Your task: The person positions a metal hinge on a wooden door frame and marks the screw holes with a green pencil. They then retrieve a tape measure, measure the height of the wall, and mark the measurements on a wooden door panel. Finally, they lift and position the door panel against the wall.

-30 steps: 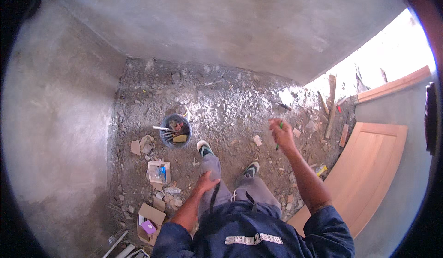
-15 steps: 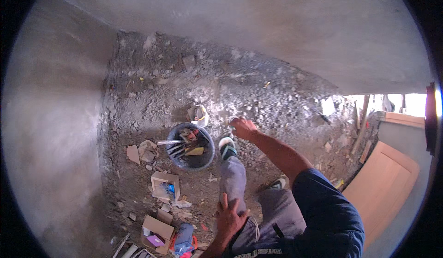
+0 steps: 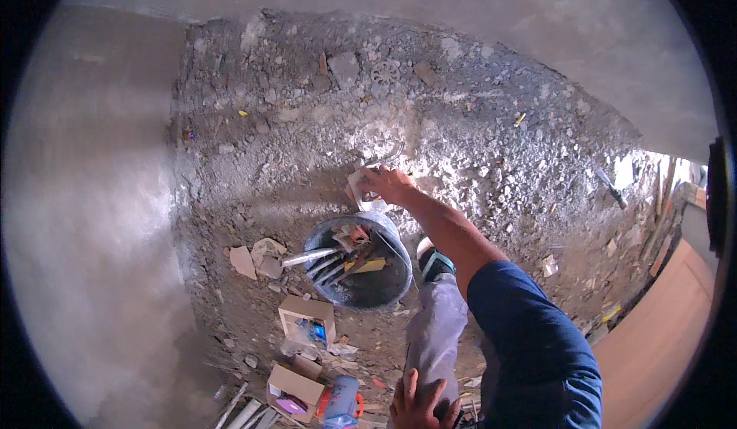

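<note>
Since half a second ago, our right hand (image 3: 390, 185) has moved leftward, from beside our foot to the small white container (image 3: 356, 186) just beyond the bucket (image 3: 391, 284). The arm stretches forward, palm down, fingers partly bent at the container's top — we cannot tell whether they grip anything. Our left hand (image 3: 422, 407) stays on the trouser leg (image 3: 437, 329), fingers spread, holding nothing. Around us lies rubble-strewn ground (image 3: 269, 145) — bare grey walls (image 3: 92, 198) rise beyond.
</note>
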`<state>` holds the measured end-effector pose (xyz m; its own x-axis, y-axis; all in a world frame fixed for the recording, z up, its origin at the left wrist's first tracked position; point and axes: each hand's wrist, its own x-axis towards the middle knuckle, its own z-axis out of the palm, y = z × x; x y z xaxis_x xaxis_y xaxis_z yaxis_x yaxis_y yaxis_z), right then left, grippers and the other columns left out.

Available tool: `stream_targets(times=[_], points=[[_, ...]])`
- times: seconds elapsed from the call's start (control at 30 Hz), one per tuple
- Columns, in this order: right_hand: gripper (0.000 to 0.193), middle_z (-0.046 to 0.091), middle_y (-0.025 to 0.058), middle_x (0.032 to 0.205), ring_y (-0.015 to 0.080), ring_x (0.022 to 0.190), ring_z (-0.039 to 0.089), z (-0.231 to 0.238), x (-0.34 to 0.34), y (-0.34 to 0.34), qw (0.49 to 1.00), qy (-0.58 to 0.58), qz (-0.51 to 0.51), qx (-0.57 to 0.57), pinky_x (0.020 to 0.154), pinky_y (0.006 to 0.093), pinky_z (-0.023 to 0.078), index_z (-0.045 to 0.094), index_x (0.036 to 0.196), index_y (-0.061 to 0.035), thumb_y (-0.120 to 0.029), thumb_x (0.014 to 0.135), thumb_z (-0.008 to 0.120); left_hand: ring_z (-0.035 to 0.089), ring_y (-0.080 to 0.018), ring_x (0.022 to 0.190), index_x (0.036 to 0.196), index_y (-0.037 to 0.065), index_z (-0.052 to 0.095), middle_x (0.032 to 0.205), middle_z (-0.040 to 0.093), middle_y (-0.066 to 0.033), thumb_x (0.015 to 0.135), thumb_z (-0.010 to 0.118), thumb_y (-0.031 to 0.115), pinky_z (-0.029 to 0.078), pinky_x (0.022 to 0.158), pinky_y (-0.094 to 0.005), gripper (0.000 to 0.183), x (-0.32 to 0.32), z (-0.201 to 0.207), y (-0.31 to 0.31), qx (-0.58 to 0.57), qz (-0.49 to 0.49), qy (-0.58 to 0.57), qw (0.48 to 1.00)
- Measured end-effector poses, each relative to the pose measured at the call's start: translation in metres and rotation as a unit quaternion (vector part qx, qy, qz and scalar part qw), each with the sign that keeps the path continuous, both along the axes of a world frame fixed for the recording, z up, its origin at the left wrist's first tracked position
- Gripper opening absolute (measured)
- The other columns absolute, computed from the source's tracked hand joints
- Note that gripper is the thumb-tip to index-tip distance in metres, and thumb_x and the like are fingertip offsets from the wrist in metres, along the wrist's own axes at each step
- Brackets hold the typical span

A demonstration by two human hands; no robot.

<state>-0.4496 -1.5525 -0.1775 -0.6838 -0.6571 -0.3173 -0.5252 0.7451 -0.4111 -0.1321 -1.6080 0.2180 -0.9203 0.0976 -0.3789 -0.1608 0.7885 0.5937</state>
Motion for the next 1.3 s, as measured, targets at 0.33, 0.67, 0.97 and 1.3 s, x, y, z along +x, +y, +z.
stream_targets(times=[0.33, 0.67, 0.97, 1.3], points=[[0.067, 0.045, 0.0236, 0.132, 0.0398, 0.102, 0.062, 0.091, 0.046, 0.074, 0.959, -0.159, -0.234, -0.033, 0.081, 0.0477, 0.054, 0.042, 0.137, -0.0134, -0.043, 0.082, 0.065, 0.054, -0.04, 0.109, 0.111, 0.008, 0.063, 0.123, 0.054, -0.0233, 0.081, 0.071, 0.031, 0.045, 0.091, -0.0493, 0.039, -0.039, 0.038, 0.031, -0.05, -0.059, -0.017, 0.997], [0.073, 0.064, 0.014, 0.1, 0.0161, 0.072, 0.062, 0.389, 0.325, 0.315, 0.482, -0.406, -0.65, -0.425, 0.064, 0.0313, 0.051, 0.047, 0.126, 0.0041, -0.043, 0.077, 0.072, 0.041, -0.0446, 0.128, 0.124, 0.009, 0.061, 0.145, 0.037, -0.0254, 0.084, 0.061, 0.055, 0.038, 0.1, -0.0574, 0.061, 0.031, 0.015, 0.075, -0.137, -0.248, -0.137, 0.949], [0.071, 0.062, 0.0128, 0.098, 0.0165, 0.068, 0.063, 0.589, 0.507, 0.469, 0.385, -0.324, -0.668, -0.549, 0.062, 0.0318, 0.048, 0.044, 0.129, -0.0003, -0.046, 0.081, 0.071, 0.056, -0.0265, 0.111, 0.137, 0.007, 0.043, 0.125, 0.055, -0.0122, 0.096, 0.036, 0.063, 0.048, 0.089, -0.0434, 0.07, 0.074, 0.15, 0.376, 0.304, -0.103, -0.42, 0.849], [0.076, 0.063, 0.0139, 0.102, 0.0152, 0.064, 0.065, 0.655, 0.549, 0.632, 0.336, -0.184, -0.7, -0.602, 0.048, 0.0277, 0.042, 0.038, 0.133, -0.0001, -0.046, 0.083, 0.072, 0.063, -0.0204, 0.091, 0.121, 0.002, 0.05, 0.107, 0.061, -0.0103, 0.098, 0.037, 0.059, 0.053, 0.076, -0.0343, 0.063, 0.082, 0.185, 0.586, 0.356, -0.366, -0.322, 0.797]])
